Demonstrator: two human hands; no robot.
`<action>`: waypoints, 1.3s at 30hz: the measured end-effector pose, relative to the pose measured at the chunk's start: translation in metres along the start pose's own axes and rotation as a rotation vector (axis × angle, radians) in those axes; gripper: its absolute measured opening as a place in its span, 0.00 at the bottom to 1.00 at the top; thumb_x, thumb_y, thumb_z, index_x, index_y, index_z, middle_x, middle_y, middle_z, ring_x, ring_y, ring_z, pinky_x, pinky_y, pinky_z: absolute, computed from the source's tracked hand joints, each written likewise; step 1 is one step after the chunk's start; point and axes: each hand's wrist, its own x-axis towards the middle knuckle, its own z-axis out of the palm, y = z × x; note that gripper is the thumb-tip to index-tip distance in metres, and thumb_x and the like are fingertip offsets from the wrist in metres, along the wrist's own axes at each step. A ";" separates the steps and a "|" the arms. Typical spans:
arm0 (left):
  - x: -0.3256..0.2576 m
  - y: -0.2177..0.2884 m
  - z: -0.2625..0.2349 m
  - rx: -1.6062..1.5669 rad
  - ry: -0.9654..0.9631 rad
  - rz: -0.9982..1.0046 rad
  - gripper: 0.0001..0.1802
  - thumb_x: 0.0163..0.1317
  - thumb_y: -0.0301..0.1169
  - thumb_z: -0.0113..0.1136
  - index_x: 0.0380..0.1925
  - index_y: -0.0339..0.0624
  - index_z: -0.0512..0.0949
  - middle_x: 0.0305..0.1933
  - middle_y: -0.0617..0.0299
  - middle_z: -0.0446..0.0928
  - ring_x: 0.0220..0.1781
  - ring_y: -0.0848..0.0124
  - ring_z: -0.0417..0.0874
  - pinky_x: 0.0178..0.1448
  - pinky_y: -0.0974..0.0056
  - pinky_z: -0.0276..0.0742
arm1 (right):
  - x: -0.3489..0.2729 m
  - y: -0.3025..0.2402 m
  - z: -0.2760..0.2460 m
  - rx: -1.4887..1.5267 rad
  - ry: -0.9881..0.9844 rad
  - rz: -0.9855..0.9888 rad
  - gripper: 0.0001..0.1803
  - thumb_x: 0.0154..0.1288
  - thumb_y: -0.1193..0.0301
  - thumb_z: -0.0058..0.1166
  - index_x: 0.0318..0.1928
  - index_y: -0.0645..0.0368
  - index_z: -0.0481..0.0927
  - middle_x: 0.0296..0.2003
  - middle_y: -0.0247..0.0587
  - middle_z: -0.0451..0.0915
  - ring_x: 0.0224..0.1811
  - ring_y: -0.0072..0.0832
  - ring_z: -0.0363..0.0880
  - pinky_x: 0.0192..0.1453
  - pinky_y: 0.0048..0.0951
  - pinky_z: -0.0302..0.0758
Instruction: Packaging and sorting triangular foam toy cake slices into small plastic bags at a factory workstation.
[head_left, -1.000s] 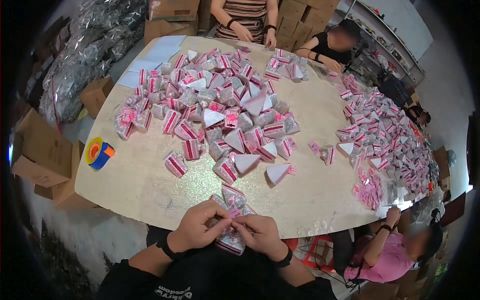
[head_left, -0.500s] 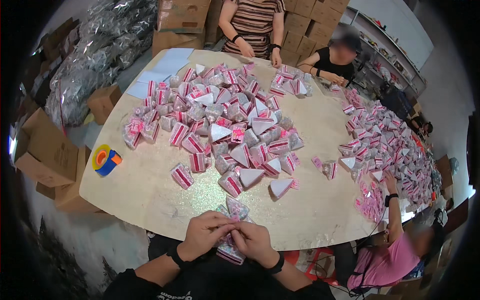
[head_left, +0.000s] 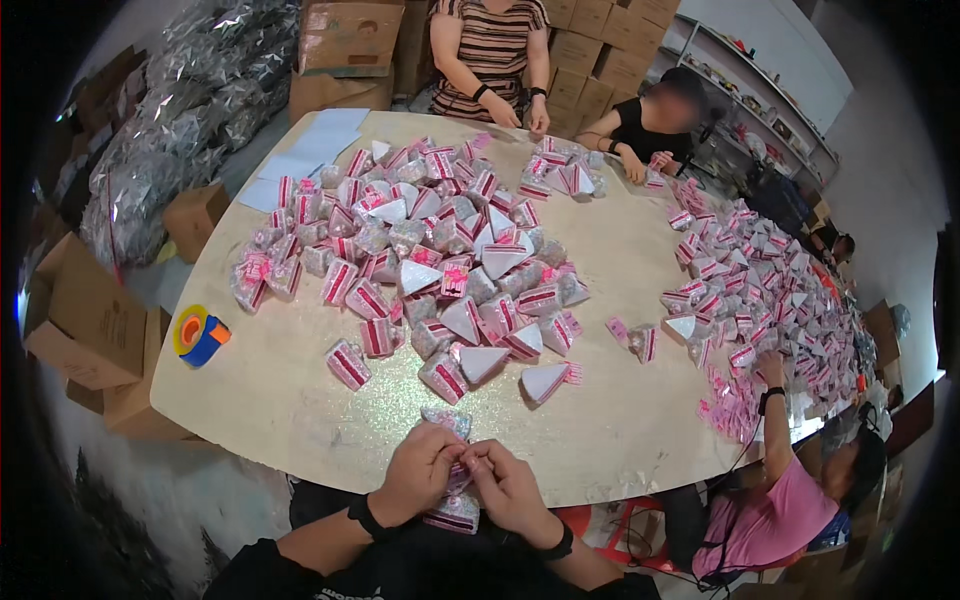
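Pinches at glittery wedge-shaped packages [head_left: 452, 515] by the near edge of the pale table [head_left: 300, 420], with left hand [head_left: 416, 472] and right hand [head_left: 508, 485] close together. Faces a large heap of similar packages [head_left: 420, 275], with white sheets [head_left: 312, 148] at far left and a tape roll [head_left: 213, 345] at left. Has a second heap [head_left: 765, 290] at right, beside a reaching co-worker in pink [head_left: 775, 520], and a co-worker in stripes [head_left: 488, 62] on the far side.

On the tabletop [head_left: 270, 400] before me, a pile of packs [head_left: 440, 240] lies mid-left, with tape [head_left: 201, 336] to its left and paper sheets [head_left: 305, 155] behind. Another pile [head_left: 770, 275] lies right. My left hand [head_left: 420, 468] and right hand [head_left: 505, 485] meet at the near edge, a wedge pack [head_left: 452, 515] just below.
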 end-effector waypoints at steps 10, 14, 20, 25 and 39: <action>-0.004 -0.009 0.034 -0.127 0.036 -0.019 0.07 0.73 0.28 0.53 0.36 0.37 0.75 0.34 0.50 0.75 0.38 0.52 0.77 0.44 0.55 0.73 | -0.009 -0.006 -0.004 0.063 0.056 -0.022 0.07 0.80 0.74 0.49 0.52 0.63 0.77 0.30 0.33 0.79 0.32 0.13 0.72 0.37 0.20 0.71; -0.004 -0.015 0.042 -0.091 0.039 -0.022 0.07 0.73 0.28 0.54 0.34 0.37 0.75 0.34 0.51 0.74 0.39 0.52 0.75 0.46 0.54 0.71 | -0.010 0.001 -0.008 0.028 0.058 -0.012 0.08 0.80 0.74 0.49 0.53 0.64 0.77 0.32 0.36 0.81 0.33 0.16 0.76 0.37 0.21 0.73; -0.004 -0.022 0.047 -0.040 -0.016 0.033 0.06 0.71 0.28 0.57 0.33 0.40 0.77 0.34 0.54 0.75 0.39 0.55 0.75 0.48 0.55 0.67 | -0.013 -0.001 -0.020 0.089 0.130 0.048 0.09 0.79 0.77 0.50 0.54 0.63 0.77 0.31 0.27 0.76 0.32 0.11 0.70 0.36 0.17 0.69; -0.007 -0.029 0.050 0.006 -0.052 0.133 0.06 0.68 0.28 0.60 0.31 0.43 0.80 0.33 0.59 0.76 0.40 0.59 0.75 0.51 0.56 0.64 | -0.015 -0.008 -0.058 0.152 0.150 0.040 0.09 0.78 0.76 0.50 0.55 0.64 0.77 0.31 0.26 0.74 0.34 0.12 0.70 0.39 0.18 0.69; 0.009 -0.004 0.024 -0.082 -0.234 0.112 0.05 0.68 0.26 0.58 0.35 0.38 0.82 0.35 0.53 0.79 0.40 0.55 0.80 0.48 0.55 0.73 | -0.011 -0.037 -0.043 -0.140 -0.085 0.035 0.16 0.74 0.77 0.55 0.59 0.62 0.74 0.31 0.35 0.82 0.34 0.18 0.80 0.40 0.24 0.75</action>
